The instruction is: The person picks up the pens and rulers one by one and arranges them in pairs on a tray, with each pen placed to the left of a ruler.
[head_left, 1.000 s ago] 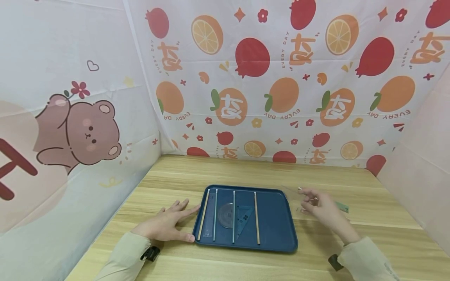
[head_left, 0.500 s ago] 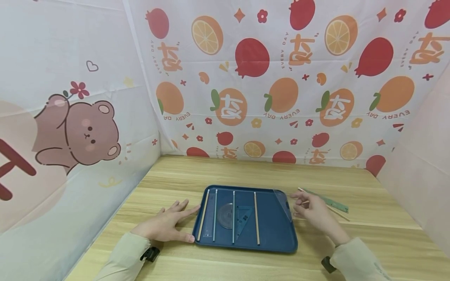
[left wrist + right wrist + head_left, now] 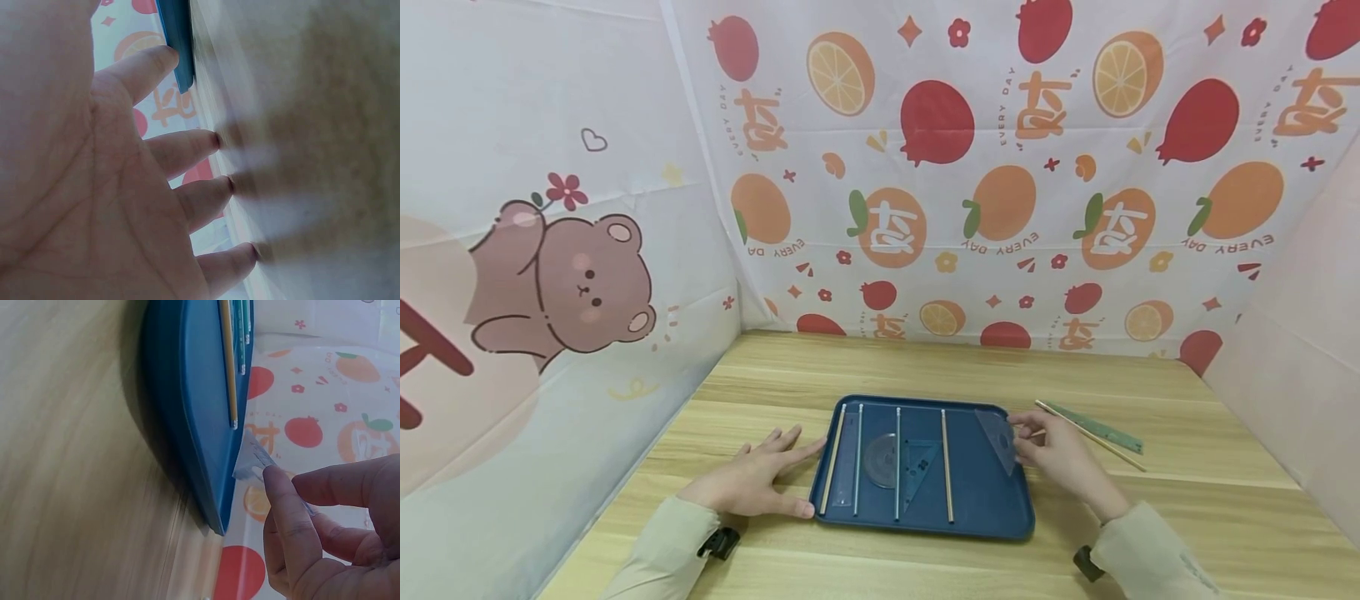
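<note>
My right hand (image 3: 1060,458) pinches a clear set square (image 3: 995,435) by its edge, over the far right corner of the blue tray (image 3: 988,504). In the right wrist view, the set square (image 3: 253,456) is between thumb and fingers, tilted above the tray. Fingers spread, my left hand (image 3: 756,477) lies at the tray's left side; its index finger and thumb touch the rim. Several pencils (image 3: 947,475) lie lengthwise in the tray. Among them are a clear ruler (image 3: 846,467), a round clear protractor (image 3: 877,461) and a blue triangle (image 3: 919,468).
Right of the tray, on the wooden table (image 3: 1195,517), lie a green ruler (image 3: 1108,432) and a wooden pencil (image 3: 1123,457), close together. Printed cloth (image 3: 880,167) hangs behind the table and at both sides.
My right hand has moved left with the set square, from the green ruler and loose pencil to over the tray's right end. The left hand has stayed in place.
</note>
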### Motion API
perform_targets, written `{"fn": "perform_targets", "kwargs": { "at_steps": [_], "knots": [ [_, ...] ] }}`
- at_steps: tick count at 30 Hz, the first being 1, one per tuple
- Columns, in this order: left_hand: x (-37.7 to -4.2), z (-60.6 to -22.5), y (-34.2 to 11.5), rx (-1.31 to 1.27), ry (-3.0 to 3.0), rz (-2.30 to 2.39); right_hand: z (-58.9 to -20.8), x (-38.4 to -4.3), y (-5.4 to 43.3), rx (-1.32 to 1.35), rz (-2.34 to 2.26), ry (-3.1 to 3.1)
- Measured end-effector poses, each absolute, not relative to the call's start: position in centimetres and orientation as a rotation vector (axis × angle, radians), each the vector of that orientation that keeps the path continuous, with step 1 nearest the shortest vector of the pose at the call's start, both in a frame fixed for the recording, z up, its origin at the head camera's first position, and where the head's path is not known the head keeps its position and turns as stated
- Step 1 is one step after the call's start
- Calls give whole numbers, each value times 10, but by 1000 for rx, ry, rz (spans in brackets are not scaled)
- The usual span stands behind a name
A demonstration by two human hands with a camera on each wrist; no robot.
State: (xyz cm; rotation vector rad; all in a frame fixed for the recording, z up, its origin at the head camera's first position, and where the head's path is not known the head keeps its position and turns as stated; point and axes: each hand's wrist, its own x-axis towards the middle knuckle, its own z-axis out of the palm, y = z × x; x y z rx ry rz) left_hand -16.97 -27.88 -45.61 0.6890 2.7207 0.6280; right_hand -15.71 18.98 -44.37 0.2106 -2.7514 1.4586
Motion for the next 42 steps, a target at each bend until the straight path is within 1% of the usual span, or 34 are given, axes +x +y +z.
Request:
{"fn": "perform_targets", "kwargs": {
  "at_steps": [18, 29, 42],
  "knots": [
    [-167, -451, -277, 717, 2732, 614, -449, -161, 175, 264, 1461, -2768],
    [-167, -453, -278, 696, 2725, 613, -451, -158, 171, 254, 1462, -2802],
    [-167, -453, -279, 684, 2717, 630, -454, -155, 167, 319, 1477, -2811]
  ]
}}
